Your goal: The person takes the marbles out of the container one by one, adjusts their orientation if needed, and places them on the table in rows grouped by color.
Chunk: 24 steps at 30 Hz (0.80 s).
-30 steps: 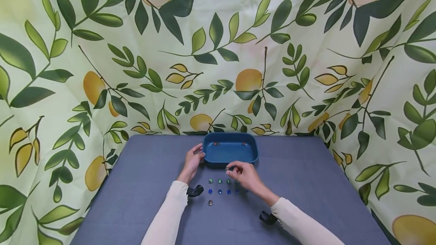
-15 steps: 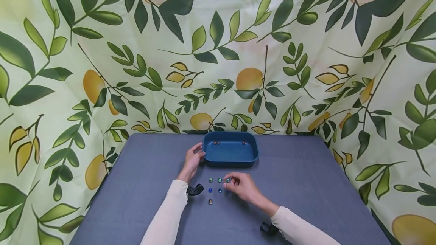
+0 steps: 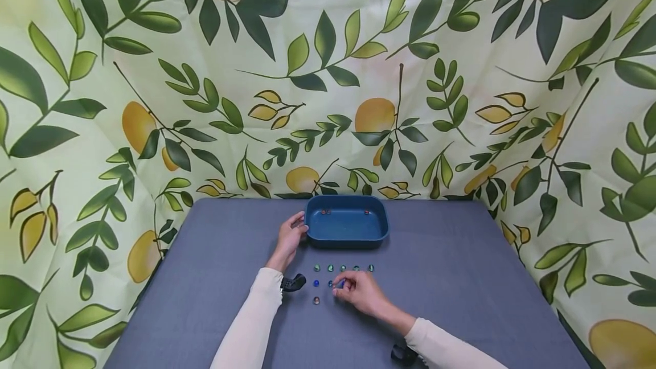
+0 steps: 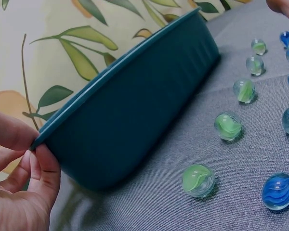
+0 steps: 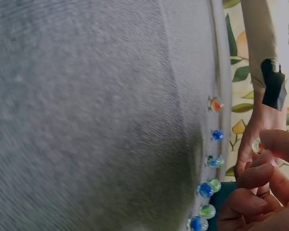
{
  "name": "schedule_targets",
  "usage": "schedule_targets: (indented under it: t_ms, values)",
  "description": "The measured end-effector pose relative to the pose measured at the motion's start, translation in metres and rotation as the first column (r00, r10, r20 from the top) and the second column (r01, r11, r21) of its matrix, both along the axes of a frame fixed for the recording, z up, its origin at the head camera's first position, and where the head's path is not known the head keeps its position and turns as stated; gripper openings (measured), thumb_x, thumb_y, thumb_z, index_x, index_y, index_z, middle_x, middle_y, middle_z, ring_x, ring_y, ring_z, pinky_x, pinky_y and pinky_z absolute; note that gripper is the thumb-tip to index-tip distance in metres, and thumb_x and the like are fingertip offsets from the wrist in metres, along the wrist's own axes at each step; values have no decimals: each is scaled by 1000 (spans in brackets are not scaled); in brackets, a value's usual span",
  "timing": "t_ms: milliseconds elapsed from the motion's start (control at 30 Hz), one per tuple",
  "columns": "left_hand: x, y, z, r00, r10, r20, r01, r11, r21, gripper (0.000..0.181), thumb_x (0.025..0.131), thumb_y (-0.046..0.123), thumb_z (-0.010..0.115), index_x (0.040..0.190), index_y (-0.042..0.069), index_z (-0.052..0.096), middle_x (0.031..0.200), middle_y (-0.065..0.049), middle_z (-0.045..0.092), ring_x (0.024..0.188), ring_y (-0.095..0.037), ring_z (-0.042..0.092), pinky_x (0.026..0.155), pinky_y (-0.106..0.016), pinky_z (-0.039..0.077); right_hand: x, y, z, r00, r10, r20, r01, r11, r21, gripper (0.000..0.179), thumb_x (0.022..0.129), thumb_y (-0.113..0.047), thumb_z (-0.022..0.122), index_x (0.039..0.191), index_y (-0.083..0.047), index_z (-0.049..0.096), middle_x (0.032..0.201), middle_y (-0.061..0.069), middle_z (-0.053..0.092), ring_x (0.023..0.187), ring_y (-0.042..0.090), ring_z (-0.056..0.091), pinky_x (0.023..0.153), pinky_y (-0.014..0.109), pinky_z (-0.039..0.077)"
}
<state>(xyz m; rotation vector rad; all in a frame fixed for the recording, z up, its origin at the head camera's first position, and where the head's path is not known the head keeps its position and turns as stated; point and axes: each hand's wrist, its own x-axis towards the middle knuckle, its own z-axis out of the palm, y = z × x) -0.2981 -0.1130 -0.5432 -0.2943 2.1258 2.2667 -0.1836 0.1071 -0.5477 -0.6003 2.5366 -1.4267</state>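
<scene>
In the head view, my left hand [image 3: 288, 240] is at the left end of a dark blue plastic tub [image 3: 347, 242]; its thumb and fingers pinch the rim, seen closely in the left wrist view. My right hand [image 3: 363, 294] hovers over the marble rows, pinching a clear marble with an orange tint [image 5: 256, 146] between thumb and fingertips. Green-swirled marbles [image 4: 198, 181] form the row nearest the tub. Blue marbles [image 4: 278, 191] make a second row, partly hidden by my right hand. A single orange-brown marble [image 3: 316, 300] lies nearest me, at the left.
A few reddish marbles [image 3: 366, 212] lie inside the tub near its back wall. Grey-blue cloth [image 3: 230, 226] covers the table. A leaf-and-fruit printed curtain [image 3: 328, 101] stands behind the table and along both sides. Each wrist wears a black camera strap [image 3: 294, 283].
My right hand has drawn back from near the tub's front wall toward me, over the blue row, with the marble. My left hand stays on the rim.
</scene>
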Motion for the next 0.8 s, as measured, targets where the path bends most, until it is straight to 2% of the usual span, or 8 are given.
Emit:
schedule_targets:
  t_ms: [100, 367, 500, 800]
  values:
    - [0, 0, 0, 1000, 0, 3, 0, 1000, 1, 51, 92, -2, 54, 142, 5, 50, 137, -18, 51, 126, -31, 52, 87, -34, 48, 1, -1, -4, 1000, 12, 21, -12, 1000, 8, 11, 84, -17, 76, 94, -14, 73, 62, -12, 51, 51, -3, 43, 46, 16, 36]
    - [-1, 0, -1, 1000, -13, 4, 13, 1000, 6, 51, 93, -2, 53, 143, 5, 49, 140, -20, 49, 130, -34, 49, 98, -44, 46, 3, -3, -12, 997, 41, 66, -45, 997, 55, 10, 84, -20, 76, 93, -16, 73, 63, -11, 54, 53, -2, 45, 49, 17, 38]
    - [-1, 0, 0, 1000, -10, 5, 10, 1000, 2, 51, 93, -2, 54, 143, 5, 50, 140, -20, 50, 130, -34, 49, 96, -42, 47, 4, -4, -13, 996, 48, 75, -53, 996, 70, 9, 83, -20, 76, 91, -17, 73, 62, -12, 53, 53, -2, 44, 48, 17, 36]
    - [0, 1, 2, 1000, -3, 4, 3, 1000, -3, 51, 92, -2, 54, 142, 5, 50, 139, -20, 51, 127, -33, 51, 92, -38, 48, 4, -7, -18, 999, 40, 16, -42, 992, 122, 9, 81, -18, 78, 88, -18, 72, 60, -14, 51, 51, -4, 43, 46, 17, 34]
